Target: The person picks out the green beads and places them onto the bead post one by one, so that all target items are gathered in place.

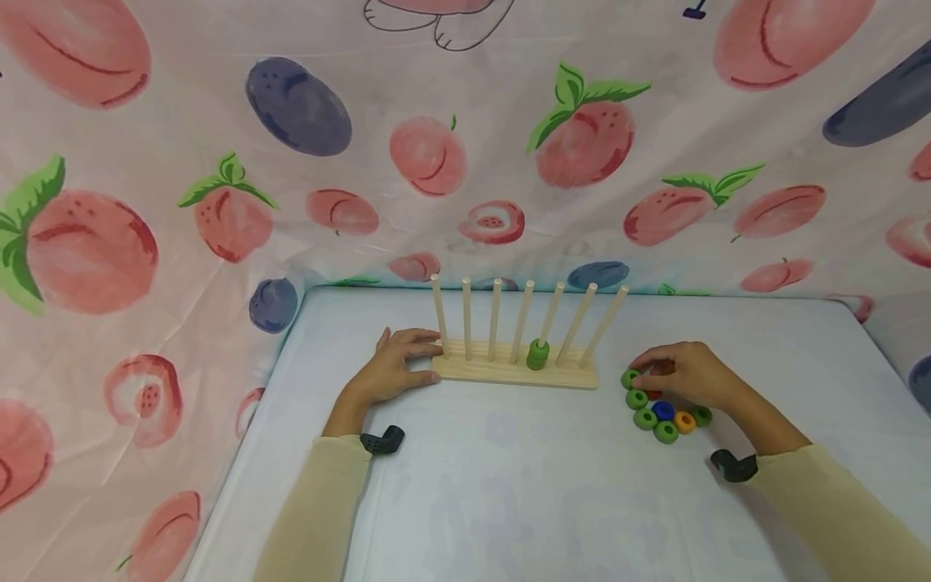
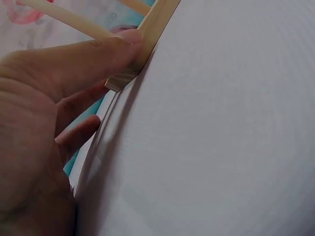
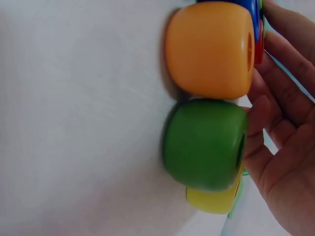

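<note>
A wooden peg stand (image 1: 502,372) with a row of several upright pegs sits toward the back of the table. Green beads (image 1: 537,356) are stacked on one peg, right of the middle. My left hand (image 1: 396,364) grips the stand's left end; in the left wrist view the thumb (image 2: 115,49) presses on the wooden base. Over the loose beads at the right, my right hand (image 1: 687,373) pinches a green bead (image 1: 629,378) at the cluster's far left edge. Its fingertips are hidden in the right wrist view behind an orange bead (image 3: 206,49) and another green bead (image 3: 204,145).
Beside the right hand lie a blue bead (image 1: 663,411), a partly covered red bead (image 1: 655,395) and several green ones. A yellow bead (image 3: 211,200) shows in the right wrist view. Fruit-patterned cloth (image 1: 509,121) hangs behind the white table (image 1: 509,485).
</note>
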Available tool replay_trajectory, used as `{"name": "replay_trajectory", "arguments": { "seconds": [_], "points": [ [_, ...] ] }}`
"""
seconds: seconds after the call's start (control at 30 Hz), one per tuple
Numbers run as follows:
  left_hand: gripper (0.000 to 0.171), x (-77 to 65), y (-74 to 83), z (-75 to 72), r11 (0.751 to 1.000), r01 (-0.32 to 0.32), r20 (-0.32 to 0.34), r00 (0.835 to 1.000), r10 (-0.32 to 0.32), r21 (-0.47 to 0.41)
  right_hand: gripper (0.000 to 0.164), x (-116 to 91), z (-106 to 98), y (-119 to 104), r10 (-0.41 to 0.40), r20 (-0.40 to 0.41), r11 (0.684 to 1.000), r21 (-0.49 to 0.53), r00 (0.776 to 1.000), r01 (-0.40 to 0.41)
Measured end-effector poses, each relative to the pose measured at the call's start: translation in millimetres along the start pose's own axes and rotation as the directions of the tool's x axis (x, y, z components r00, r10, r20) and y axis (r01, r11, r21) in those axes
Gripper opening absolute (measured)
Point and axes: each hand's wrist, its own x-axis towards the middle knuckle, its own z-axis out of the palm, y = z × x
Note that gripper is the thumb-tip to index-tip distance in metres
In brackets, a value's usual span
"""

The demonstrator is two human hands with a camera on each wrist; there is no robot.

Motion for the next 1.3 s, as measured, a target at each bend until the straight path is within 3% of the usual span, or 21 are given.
{"name": "replay_trajectory", "arguments": {
  "seconds": [0.47,0.83,1.03,1.3],
  "points": [
    [0.058,0.5,-0.2,-0.8,1.000,0.000,0.010,1.000,0.000,0.006,0.033,0,2,0,-0.034,-0.014,0.999,-0.017,0.999,0.033],
    [0.058,0.8,-1.1,-0.2,1.000,-0.006,0.008,1.000,0.006,0.018,0.029,0,-1,-6,-0.040,-0.085,0.999,-0.006,0.996,0.039],
    [0.059,0.2,-1.8,-0.4,1.000,-0.009,0.010,1.000,0.009,0.018,0.028,-2,-2,-11,-0.003,-0.135,1.000,0.013,0.991,0.005],
    [0.059,0.7,-1.8,0.1,1.000,-0.009,0.010,1.000,0.009,0.015,0.028,-5,-8,-15,0.024,-0.139,0.997,0.082,0.990,-0.013]
  ]
}}
